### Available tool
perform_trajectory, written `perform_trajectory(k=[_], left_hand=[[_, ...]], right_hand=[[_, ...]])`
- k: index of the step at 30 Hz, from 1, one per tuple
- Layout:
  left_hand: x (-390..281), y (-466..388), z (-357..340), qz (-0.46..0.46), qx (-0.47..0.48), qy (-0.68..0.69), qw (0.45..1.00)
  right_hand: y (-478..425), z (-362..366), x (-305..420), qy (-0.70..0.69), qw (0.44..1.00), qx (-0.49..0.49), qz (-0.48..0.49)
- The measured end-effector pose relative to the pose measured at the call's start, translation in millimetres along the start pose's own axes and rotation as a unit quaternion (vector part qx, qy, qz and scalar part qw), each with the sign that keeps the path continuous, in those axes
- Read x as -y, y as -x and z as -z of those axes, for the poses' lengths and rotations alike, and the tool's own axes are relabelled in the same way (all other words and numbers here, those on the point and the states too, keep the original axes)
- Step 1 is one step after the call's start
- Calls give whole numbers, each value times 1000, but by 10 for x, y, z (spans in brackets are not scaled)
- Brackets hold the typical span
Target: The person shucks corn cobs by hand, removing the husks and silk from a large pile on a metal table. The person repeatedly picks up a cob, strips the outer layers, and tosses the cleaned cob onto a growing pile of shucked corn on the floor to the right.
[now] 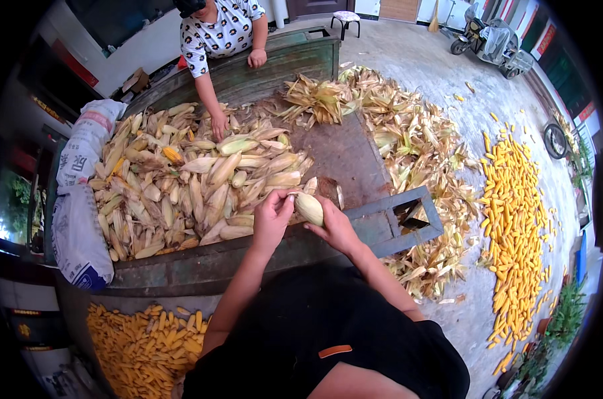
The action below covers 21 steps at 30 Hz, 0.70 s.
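Observation:
Between my two hands, above the near side rail of a metal cart bed, is an ear of corn (309, 208) in its pale green husk. My right hand (335, 227) is wrapped around its right side. The fingertips of my left hand (274, 214) pinch the husk at the ear's upper left end. Beyond and to the left, a heap of unhusked corn ears (221, 169) fills much of the cart bed. Loose corn husks (321, 99) lie at the bed's far right corner.
Across the cart a person (221, 40) reaches into the heap. Stuffed woven sacks (82, 224) line the left end. A metal frame (411, 214) juts out at right, over piled husks (421, 144). Husked yellow cobs lie on the ground at right (513, 224) and lower left (142, 344).

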<state>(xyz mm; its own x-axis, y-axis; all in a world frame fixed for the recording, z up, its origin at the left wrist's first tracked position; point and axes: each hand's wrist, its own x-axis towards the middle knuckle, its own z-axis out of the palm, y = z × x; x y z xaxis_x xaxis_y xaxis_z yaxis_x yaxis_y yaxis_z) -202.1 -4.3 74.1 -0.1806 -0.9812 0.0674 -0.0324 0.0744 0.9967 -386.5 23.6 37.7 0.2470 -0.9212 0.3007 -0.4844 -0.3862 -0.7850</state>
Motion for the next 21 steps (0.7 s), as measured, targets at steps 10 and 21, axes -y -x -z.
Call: perform_trajectory(k=[10, 21], left_hand=[[242, 84, -264, -44, -112, -52, 991], [328, 217, -642, 254, 9, 330, 909]], right_hand=[[289, -107, -49, 28, 999, -21, -39], [410, 87, -14, -253, 941, -219, -49]])
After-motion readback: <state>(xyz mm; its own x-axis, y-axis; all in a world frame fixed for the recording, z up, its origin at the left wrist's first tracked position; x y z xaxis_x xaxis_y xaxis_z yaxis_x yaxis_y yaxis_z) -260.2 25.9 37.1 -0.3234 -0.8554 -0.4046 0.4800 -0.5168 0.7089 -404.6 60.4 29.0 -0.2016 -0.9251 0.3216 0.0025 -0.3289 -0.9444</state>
